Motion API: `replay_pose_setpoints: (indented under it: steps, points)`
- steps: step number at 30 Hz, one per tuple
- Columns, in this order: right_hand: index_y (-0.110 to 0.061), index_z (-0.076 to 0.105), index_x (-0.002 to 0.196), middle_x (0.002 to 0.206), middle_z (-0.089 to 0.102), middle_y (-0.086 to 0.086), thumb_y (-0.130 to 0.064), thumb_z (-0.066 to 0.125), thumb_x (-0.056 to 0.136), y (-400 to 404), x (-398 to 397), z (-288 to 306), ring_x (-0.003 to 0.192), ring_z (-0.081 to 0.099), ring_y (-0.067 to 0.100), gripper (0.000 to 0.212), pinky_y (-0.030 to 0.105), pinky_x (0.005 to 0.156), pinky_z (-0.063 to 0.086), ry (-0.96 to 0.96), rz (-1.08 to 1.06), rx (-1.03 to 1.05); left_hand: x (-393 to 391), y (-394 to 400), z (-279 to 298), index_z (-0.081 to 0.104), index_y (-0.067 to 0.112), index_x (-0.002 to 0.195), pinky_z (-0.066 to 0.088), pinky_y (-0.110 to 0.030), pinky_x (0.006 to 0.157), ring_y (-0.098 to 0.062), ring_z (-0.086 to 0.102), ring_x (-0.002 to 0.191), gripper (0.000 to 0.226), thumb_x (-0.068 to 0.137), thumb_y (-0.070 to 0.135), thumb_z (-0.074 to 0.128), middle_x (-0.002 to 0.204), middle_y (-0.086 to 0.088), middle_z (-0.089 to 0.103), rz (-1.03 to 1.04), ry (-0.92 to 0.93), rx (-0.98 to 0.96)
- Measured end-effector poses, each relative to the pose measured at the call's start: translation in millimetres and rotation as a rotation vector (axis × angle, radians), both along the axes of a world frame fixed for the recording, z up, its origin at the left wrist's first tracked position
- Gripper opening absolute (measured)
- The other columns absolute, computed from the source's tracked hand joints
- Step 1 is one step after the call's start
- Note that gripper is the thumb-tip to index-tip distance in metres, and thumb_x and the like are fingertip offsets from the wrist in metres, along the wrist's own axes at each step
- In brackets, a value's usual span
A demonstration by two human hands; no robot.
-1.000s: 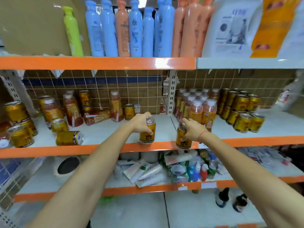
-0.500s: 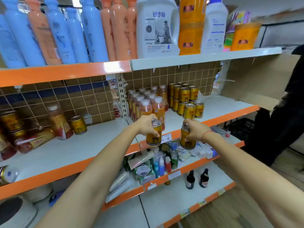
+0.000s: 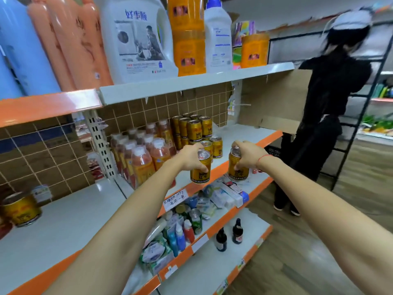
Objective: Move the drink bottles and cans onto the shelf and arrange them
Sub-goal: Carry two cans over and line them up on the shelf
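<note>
My left hand grips a gold can by its top, held in the air in front of the orange edge of the middle shelf. My right hand grips a second gold can the same way, a little to the right. Behind them on the shelf stand stacked gold cans and a block of orange drink bottles with white caps. One more gold can stands alone on the left shelf section.
Detergent jugs and tall bottles fill the top shelf. Small packets and bottles crowd the lower shelf; two dark bottles stand on the bottom one. A person in black stands at the shelf's right end by a cardboard sheet.
The view has swung right along the shelf. Both hands, each still holding a can, have travelled right toward the arranged cans and bottles. A person in black has come into view.
</note>
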State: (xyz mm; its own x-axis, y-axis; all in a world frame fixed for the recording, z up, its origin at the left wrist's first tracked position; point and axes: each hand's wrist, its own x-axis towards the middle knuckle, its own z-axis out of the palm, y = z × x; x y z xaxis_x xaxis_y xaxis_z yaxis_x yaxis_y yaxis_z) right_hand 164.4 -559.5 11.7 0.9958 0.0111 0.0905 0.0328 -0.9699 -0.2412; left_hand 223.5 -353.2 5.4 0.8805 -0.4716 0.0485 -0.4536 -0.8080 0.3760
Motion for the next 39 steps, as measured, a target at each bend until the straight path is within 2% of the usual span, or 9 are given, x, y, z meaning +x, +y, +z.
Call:
replay_pose_setpoints:
  steps: [1, 3, 11, 14, 17, 21, 28, 33, 39]
  points:
    - [-0.016, 0.041, 0.129, 0.126, 0.049, 0.010, -0.030, 0.080, 0.071, -5.7, 5.5, -1.1, 0.106, 0.053, 0.028, 0.071, 0.033, 0.077, 0.049, -0.008, -0.005, -0.002, 5.1, -7.5, -0.7, 0.028, 0.014, 0.145, 0.042, -0.040, 0.101, -0.031, 0.037, 0.132, 0.095, 0.070, 0.035, 0.082, 0.146, -0.013, 0.036, -0.007, -0.001, -0.012]
    - [-0.016, 0.040, 0.130, 0.127, 0.049, 0.010, -0.031, 0.080, 0.070, -16.2, 15.4, -3.1, 0.112, 0.051, 0.029, 0.073, 0.035, 0.085, 0.045, -0.016, -0.012, 0.010, 14.9, -22.9, -3.1, 0.026, 0.013, 0.146, 0.041, -0.040, 0.103, -0.031, 0.036, 0.134, 0.097, 0.070, 0.034, 0.082, 0.147, -0.013, 0.035, -0.015, 0.003, -0.031]
    - [-0.018, 0.043, 0.128, 0.125, 0.049, 0.008, -0.026, 0.081, 0.069, -81.9, 65.8, -12.9, 0.111, 0.051, 0.027, 0.071, 0.032, 0.085, 0.043, 0.015, 0.109, 0.021, 62.7, -85.5, -16.0, 0.039, 0.016, 0.135, 0.050, -0.034, 0.085, -0.026, 0.048, 0.120, 0.083, 0.068, 0.037, 0.083, 0.137, -0.008, 0.046, 0.053, 0.011, -0.063]
    - [-0.016, 0.044, 0.128, 0.125, 0.049, 0.009, -0.023, 0.082, 0.069, -110.6, 88.8, -10.3, 0.112, 0.050, 0.028, 0.070, 0.032, 0.084, 0.043, 0.032, 0.164, -0.006, 75.8, -108.4, -16.2, 0.041, 0.018, 0.134, 0.041, -0.034, 0.092, -0.026, 0.042, 0.124, 0.082, 0.067, 0.037, 0.083, 0.136, -0.007, 0.045, 0.087, -0.024, -0.062]
    - [-0.017, 0.046, 0.126, 0.124, 0.051, 0.011, -0.023, 0.082, 0.068, -128.1, 112.4, -4.2, 0.110, 0.052, 0.030, 0.068, 0.034, 0.081, 0.043, 0.042, 0.219, -0.050, 83.9, -125.0, -9.9, 0.041, 0.020, 0.134, 0.040, -0.035, 0.092, -0.027, 0.040, 0.124, 0.082, 0.066, 0.038, 0.083, 0.133, -0.008, 0.044, 0.149, -0.026, -0.067]
    - [-0.016, 0.044, 0.129, 0.127, 0.052, 0.011, -0.023, 0.082, 0.068, -132.8, 139.9, -1.1, 0.113, 0.052, 0.031, 0.072, 0.038, 0.087, 0.046, 0.035, 0.300, -0.051, 91.8, -136.6, 2.4, 0.042, 0.018, 0.134, 0.042, -0.028, 0.074, -0.026, 0.045, 0.114, 0.078, 0.069, 0.035, 0.083, 0.125, -0.008, 0.044, 0.252, -0.065, -0.077]
    - [-0.013, 0.043, 0.129, 0.128, 0.053, 0.011, -0.023, 0.083, 0.067, -124.4, 179.1, 1.7, 0.115, 0.051, 0.030, 0.074, 0.038, 0.091, 0.047, 0.021, 0.426, -0.028, 111.2, -117.4, 19.5, 0.045, 0.016, 0.133, 0.043, -0.032, 0.091, -0.025, 0.045, 0.122, 0.082, 0.064, 0.035, 0.085, 0.134, -0.007, 0.048, 0.412, -0.099, -0.104]
    - [-0.013, 0.045, 0.129, 0.128, 0.052, 0.013, -0.021, 0.083, 0.067, -119.8, 204.4, 6.2, 0.115, 0.051, 0.029, 0.073, 0.038, 0.091, 0.046, -0.007, 0.453, 0.020, 129.6, -110.5, 23.6, 0.045, 0.014, 0.136, 0.040, -0.029, 0.092, -0.023, 0.045, 0.125, 0.084, 0.065, 0.035, 0.084, 0.139, -0.006, 0.047, 0.477, -0.153, -0.154]
    - [-0.015, 0.044, 0.132, 0.131, 0.050, 0.011, -0.018, 0.081, 0.069, -112.8, 225.7, 4.3, 0.117, 0.050, 0.029, 0.073, 0.031, 0.086, 0.043, -0.014, 0.471, 0.040, 149.4, -109.2, 18.1, 0.046, 0.016, 0.135, 0.049, -0.037, 0.094, -0.024, 0.051, 0.119, 0.084, 0.063, 0.037, 0.085, 0.132, -0.006, 0.052, 0.479, -0.132, -0.132]
